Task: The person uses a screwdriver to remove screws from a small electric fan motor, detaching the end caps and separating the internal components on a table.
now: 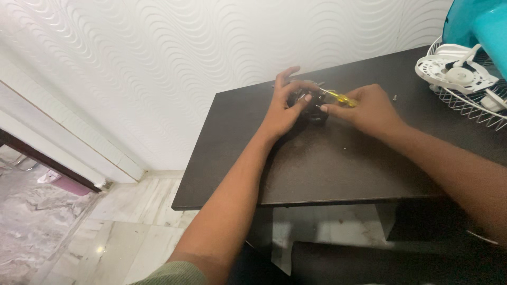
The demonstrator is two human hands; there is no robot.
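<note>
A small dark, round motor-like part [311,105] lies on the dark brown table [327,163] near the wall. My left hand [282,103] wraps around its left side, thumb and fingers on it. My right hand [369,108] holds a yellow-handled screwdriver [340,97] whose tip points left into the part. Much of the part is hidden between the two hands.
A white wire fan guard [465,84] with a white hub lies at the table's right end, a teal fan body [480,21] above it. A small screw [395,97] rests near my right hand. White wavy wall behind; marble floor at left below the table edge.
</note>
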